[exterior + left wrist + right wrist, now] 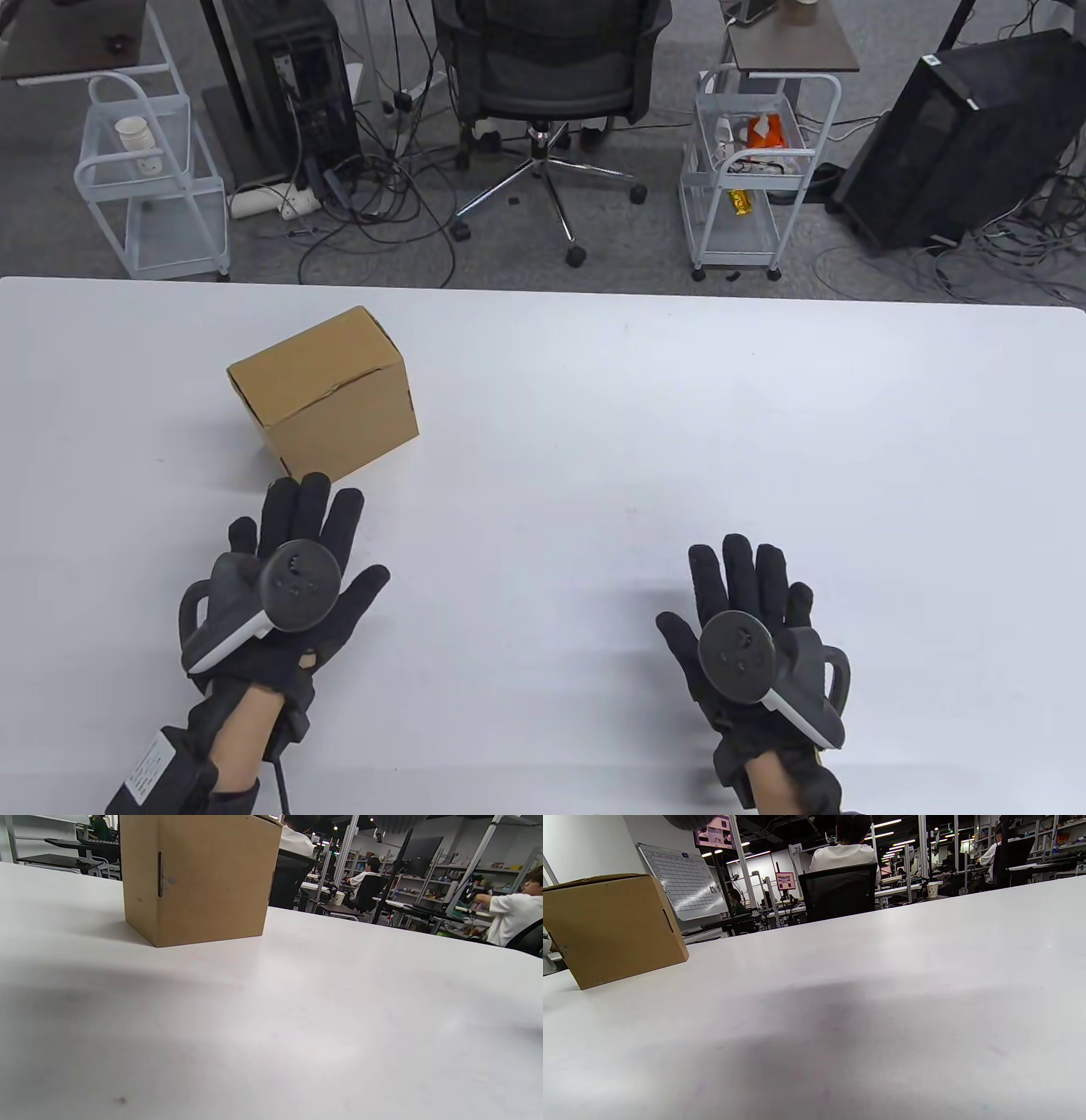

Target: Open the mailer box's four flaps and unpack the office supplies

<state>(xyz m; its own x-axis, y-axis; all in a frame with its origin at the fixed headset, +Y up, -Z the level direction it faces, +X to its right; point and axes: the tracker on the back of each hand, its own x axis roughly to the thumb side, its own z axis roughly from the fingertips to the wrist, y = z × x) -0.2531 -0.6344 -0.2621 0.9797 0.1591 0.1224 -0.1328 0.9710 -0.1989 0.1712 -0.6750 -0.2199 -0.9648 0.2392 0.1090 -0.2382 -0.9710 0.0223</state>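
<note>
Table view showed your left hand (288,577) and right hand (751,624) flat and empty, fingers straight, on the surface (645,407); the closed mailer box (327,390) sat just beyond your left fingertips, probably within easy reach of its flaps.

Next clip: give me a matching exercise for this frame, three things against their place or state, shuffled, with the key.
Things:
1. brown cardboard mailer box
2. left hand in black sensor glove
3. right hand in black sensor glove

States:
A. open, alone on the white table's right side
B. flaps closed, standing on the table
C. open, fingers just short of the box

Pairs: 1-B, 2-C, 3-A
</note>
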